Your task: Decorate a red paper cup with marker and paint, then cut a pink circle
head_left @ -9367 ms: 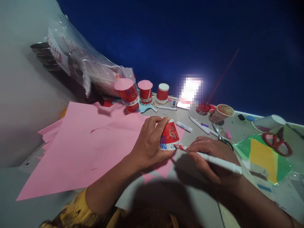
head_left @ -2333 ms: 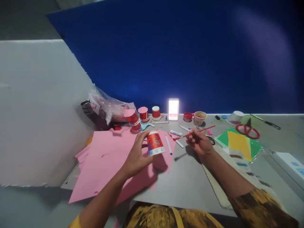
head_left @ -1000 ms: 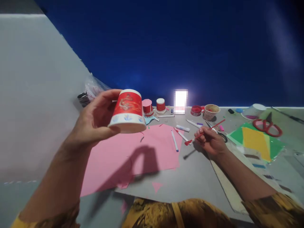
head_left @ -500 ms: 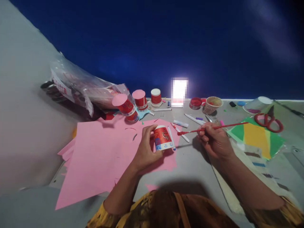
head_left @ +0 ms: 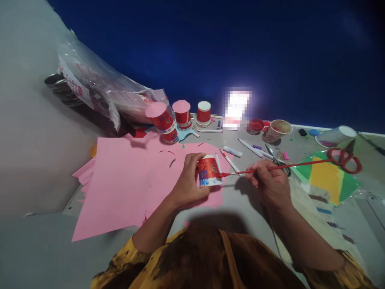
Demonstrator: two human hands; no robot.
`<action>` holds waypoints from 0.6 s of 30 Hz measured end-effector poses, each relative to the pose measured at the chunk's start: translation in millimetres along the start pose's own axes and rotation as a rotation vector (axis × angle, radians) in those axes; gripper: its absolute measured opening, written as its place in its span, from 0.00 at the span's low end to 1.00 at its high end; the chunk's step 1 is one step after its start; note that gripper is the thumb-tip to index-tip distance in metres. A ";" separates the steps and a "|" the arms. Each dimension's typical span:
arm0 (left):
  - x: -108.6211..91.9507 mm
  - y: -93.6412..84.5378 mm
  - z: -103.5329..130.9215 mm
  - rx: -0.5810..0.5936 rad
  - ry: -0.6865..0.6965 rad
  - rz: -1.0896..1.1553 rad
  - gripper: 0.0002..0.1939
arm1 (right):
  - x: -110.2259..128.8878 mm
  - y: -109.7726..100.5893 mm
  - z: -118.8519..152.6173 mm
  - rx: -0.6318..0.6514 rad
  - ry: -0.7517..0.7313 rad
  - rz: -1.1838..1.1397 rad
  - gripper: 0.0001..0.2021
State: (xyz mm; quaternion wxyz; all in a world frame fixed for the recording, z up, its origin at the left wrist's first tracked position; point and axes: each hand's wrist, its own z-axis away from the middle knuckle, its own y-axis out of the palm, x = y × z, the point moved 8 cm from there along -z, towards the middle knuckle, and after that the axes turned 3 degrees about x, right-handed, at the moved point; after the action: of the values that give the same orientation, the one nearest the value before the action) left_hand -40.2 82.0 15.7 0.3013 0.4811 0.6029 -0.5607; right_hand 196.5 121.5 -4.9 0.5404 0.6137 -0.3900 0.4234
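Observation:
My left hand (head_left: 189, 182) is closed around a paper cup (head_left: 208, 168), red with a white band and blue marks, held upside down and slightly tilted above the pink paper (head_left: 120, 184). In my right hand (head_left: 270, 184) a long red paintbrush (head_left: 300, 164) is gripped between thumb and fingers. Its red-coated tip meets the right side of the cup. Beyond my hands stand a pot of red paint (head_left: 255, 126) and a stained paper cup (head_left: 277, 130).
Red cups topped with pink paper (head_left: 181, 114) stand at the back left, beside a plain red cup (head_left: 203, 114) and a plastic bag (head_left: 99, 88). Markers (head_left: 233, 151) lie mid-table. Red-handled scissors (head_left: 344, 160) rest on a green and yellow packet (head_left: 325, 176) at right.
The brush has moved left, so its tip now touches the cup where before there was a gap. My left hand still holds the cup. The whole view has shifted slightly.

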 end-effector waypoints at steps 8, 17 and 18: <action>-0.4 6.6 1.4 0.041 -0.014 0.041 0.41 | 3.2 4.0 2.9 0.071 0.000 0.030 0.14; 2.6 7.1 2.8 0.045 -0.061 0.078 0.40 | 2.0 -0.3 -1.5 0.032 0.036 -0.026 0.16; 2.0 7.3 2.7 0.044 -0.063 0.085 0.40 | 1.3 -0.9 -2.5 0.018 0.048 -0.040 0.17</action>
State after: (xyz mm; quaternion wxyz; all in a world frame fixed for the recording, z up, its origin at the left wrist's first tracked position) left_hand -34.7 79.2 10.6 0.3330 0.4947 0.5597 -0.5754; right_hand 197.5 124.0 -3.8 0.5523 0.6160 -0.3606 0.4307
